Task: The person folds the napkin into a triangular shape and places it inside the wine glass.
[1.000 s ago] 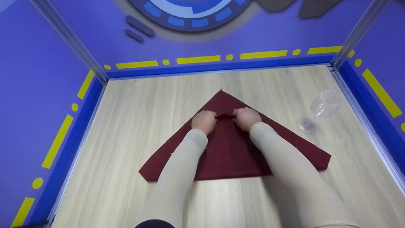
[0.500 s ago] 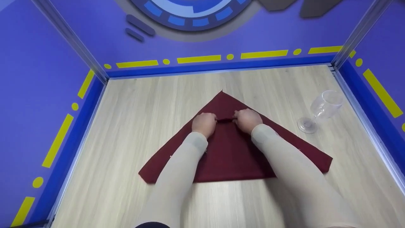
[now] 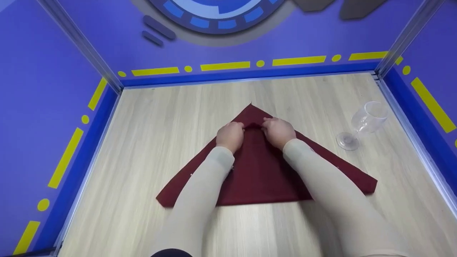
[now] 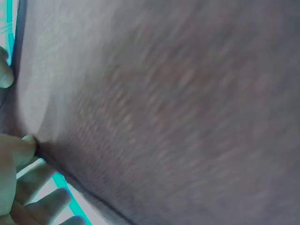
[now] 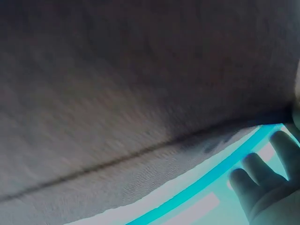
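Okay, so a dark red cloth [image 3: 255,178] is spread in a rough triangle around the middle of the wooden tabletop [image 3: 117,157], tip at 12 o'clock, outer corners at about 8 and 4. Just below the tip, a raised fold is pinched by the left hand [image 3: 229,137] and the right hand [image 3: 279,132], with a short stretch of it between them. The left's other fingers are seen spread under the edge from its wrist camera. As for obstacles, a clear stemmed glass [image 3: 370,119] is stood between 2 and 3 o'clock, well apart from the cloth. Parts of the cloth are covered by the pale sleeves [image 3: 200,194], and both wrist views are mostly filled by fabric. The table is walled in by blue panels at 12 [image 3: 228,46], 9 [image 3: 43,107] and 3 o'clock. Something dark and round [image 3: 171,252] is cut off at the bottom edge, around 7.
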Available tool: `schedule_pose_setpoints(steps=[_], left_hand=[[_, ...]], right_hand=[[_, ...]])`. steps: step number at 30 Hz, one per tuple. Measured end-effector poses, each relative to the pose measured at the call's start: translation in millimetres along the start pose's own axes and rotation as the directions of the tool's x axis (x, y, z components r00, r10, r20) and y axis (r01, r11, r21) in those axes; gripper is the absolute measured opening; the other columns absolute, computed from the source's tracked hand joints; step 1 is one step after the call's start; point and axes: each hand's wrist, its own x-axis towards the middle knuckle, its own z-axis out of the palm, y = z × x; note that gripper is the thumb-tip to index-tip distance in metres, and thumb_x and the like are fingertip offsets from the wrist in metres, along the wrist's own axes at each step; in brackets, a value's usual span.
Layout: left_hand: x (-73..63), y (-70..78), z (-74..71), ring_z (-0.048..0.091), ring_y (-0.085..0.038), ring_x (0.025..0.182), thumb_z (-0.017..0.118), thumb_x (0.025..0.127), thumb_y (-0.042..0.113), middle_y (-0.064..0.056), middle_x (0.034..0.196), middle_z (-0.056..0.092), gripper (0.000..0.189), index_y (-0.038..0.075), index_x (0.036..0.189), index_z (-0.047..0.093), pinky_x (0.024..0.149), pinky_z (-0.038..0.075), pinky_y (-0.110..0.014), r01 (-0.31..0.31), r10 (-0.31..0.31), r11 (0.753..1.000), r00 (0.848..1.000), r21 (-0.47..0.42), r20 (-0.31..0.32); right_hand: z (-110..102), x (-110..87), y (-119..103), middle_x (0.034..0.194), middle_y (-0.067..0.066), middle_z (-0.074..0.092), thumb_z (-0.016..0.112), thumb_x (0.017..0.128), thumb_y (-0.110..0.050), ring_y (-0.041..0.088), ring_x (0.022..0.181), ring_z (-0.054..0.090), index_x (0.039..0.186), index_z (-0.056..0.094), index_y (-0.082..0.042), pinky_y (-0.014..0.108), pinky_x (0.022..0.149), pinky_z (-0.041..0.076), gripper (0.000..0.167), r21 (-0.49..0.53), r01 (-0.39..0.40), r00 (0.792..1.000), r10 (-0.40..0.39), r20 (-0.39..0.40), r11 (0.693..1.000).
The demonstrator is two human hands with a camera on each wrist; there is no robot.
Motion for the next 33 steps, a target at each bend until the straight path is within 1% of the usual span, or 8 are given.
schedule_pose_setpoints(steps=[2,6,12,14,18,21,27,33], left_hand=[[2.3,-0.7,0.5,0.075,-0.021,0.110,0.059,0.108,0.024,-0.003,0.114,0.078,0.021,0.018,0.109,0.079,0.094,0.060,-0.039,-0.003,0.003,1.000,1.000,-0.007,-0.001],[4.3,-3.6,3.9,0.074,-0.021,0.112,0.061,0.107,0.024,-0.002,0.116,0.079,0.020,0.019,0.110,0.080,0.096,0.060,-0.039,-0.007,0.008,1.000,0.999,-0.014,0.031],[5.9,-6.4,8.0,0.075,-0.021,0.111,0.064,0.106,0.022,-0.002,0.116,0.079,0.018,0.020,0.115,0.080,0.095,0.060,-0.040,-0.015,0.015,1.000,0.997,0.007,0.070],[5.4,-6.1,8.1,0.075,-0.021,0.109,0.063,0.106,0.021,-0.002,0.114,0.079,0.019,0.020,0.113,0.080,0.094,0.060,-0.040,-0.016,0.015,1.000,0.998,0.013,0.068],[1.7,-3.9,6.9,0.075,-0.021,0.107,0.062,0.106,0.019,-0.002,0.111,0.080,0.020,0.021,0.110,0.081,0.092,0.061,-0.039,-0.010,0.010,1.000,0.998,0.014,0.065],[-1.0,-2.6,7.0,0.076,-0.021,0.106,0.060,0.107,0.018,-0.001,0.112,0.080,0.022,0.020,0.110,0.081,0.091,0.061,-0.039,-0.009,0.007,1.000,0.998,0.017,0.070],[-0.4,-2.8,4.6,0.075,-0.023,0.107,0.058,0.107,0.019,-0.002,0.111,0.080,0.022,0.019,0.108,0.080,0.092,0.060,-0.041,-0.016,0.015,1.000,0.996,0.014,0.090],[7.0,-2.6,0.5,0.074,-0.022,0.108,0.058,0.108,0.023,-0.003,0.113,0.079,0.020,0.020,0.112,0.078,0.092,0.060,-0.040,-0.008,0.008,1.000,0.999,-0.006,0.039]], right_hand=[[3,1.6,2,0.142,0.011,0.068,0.064,0.103,-0.014,0.032,0.133,0.065,0.117,0.080,-0.008,0.049,0.108,0.053,0.022,0.010,-0.004,1.000,0.004,0.004,1.000],[8,3.2,5,0.145,0.012,0.066,0.065,0.103,-0.015,0.037,0.136,0.062,0.124,0.077,-0.007,0.049,0.114,0.049,0.026,0.001,0.004,0.997,-0.004,0.076,1.000],[10,3.4,7,0.144,0.014,0.066,0.065,0.103,-0.017,0.040,0.133,0.063,0.130,0.074,-0.007,0.051,0.113,0.049,0.030,-0.029,0.018,0.991,-0.014,0.130,0.999],[9,2.4,6,0.139,0.014,0.069,0.066,0.103,-0.017,0.039,0.127,0.068,0.126,0.076,-0.007,0.051,0.108,0.053,0.028,-0.036,0.023,0.992,-0.018,0.124,0.999],[6,-0.4,4,0.114,0.014,0.079,0.068,0.101,-0.016,0.037,0.103,0.076,0.108,0.078,-0.006,0.051,0.091,0.060,0.015,-0.048,0.035,0.995,-0.030,0.096,0.998],[6,-2.6,4,0.096,0.016,0.079,0.068,0.100,-0.015,0.038,0.091,0.076,0.096,0.074,-0.006,0.054,0.082,0.061,0.012,-0.054,0.036,0.996,-0.031,0.079,0.998],[3,-2.5,3,0.094,0.018,0.077,0.064,0.101,-0.015,0.039,0.091,0.075,0.087,0.071,-0.007,0.056,0.081,0.059,0.017,-0.026,0.000,0.996,0.003,0.092,1.000],[-2,3.1,3,0.097,0.019,0.077,0.058,0.104,-0.014,0.039,0.094,0.075,0.089,0.069,-0.007,0.057,0.082,0.059,0.020,-0.006,-0.047,0.998,0.047,0.029,0.999]])
